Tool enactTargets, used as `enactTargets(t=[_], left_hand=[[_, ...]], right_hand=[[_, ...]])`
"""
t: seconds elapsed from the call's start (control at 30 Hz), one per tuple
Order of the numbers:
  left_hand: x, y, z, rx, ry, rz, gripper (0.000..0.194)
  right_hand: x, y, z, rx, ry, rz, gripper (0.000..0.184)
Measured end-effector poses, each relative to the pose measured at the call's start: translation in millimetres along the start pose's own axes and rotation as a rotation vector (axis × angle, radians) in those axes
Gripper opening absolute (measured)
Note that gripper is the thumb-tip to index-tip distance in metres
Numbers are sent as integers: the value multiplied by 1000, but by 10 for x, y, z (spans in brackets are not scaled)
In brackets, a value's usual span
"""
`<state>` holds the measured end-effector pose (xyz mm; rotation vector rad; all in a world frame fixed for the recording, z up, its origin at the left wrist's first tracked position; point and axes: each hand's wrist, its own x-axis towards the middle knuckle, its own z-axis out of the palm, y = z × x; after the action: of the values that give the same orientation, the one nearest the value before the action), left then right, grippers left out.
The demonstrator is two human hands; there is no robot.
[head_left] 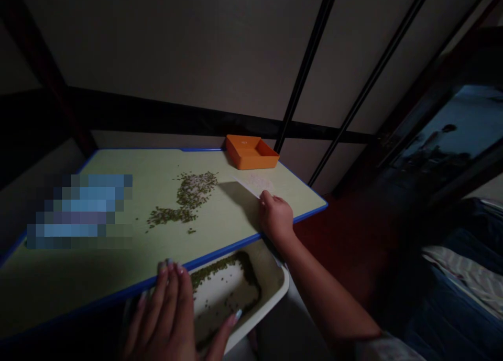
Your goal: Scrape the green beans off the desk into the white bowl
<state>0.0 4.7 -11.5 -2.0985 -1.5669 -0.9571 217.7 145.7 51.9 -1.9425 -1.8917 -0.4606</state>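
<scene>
- Dim room, panelled wall (196,46) behind; pale counter (226,235) with blue trim ran across the frame. Left end was masked, so whatever lay there couldn't be read.
- Right hand (276,217): fingers closed on a thin white card (248,186), beside a small heap of pale grains (261,181). Couldn't tell if the card's lower edge touched the counter.
- Left hand (167,314): fingers long and flat, thumb spread wide over the white tray (272,266). No firm grip on the rim could be made out.
- Mixed pile (192,193) of green and pale bits sat mid-counter, left of the card, trailing toward the left hand.
- Tray was below the counter's near edge, green grains (214,267) banked along its far wall.
- Orange box (257,163) stood at the back, beyond the pale heap.
- Risk: a wide card swing to the left could push pale grains into the mixed pile.
- Risk: tray looked weakly held; a knock or tilt could spill it.
- Risk: low light plus the card's shadow could hide strays.
</scene>
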Motion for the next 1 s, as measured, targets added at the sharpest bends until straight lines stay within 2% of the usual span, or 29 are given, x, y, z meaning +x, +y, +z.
enactTargets(t=[0.17,0.23,0.63,1.0], left_hand=[[30,10,-42,97,17,66,93],[32,13,-42,121,30,62,96],[36,15,-65,182,-10,74,101],[44,14,-96,205,6,96,100]], right_hand=[[-40,56,70,62,160,-110,19],[-37,75,91,90,180,-165,21],[114,88,39,272,-40,-155,21],[329,35,161,586,-65,-284,16]])
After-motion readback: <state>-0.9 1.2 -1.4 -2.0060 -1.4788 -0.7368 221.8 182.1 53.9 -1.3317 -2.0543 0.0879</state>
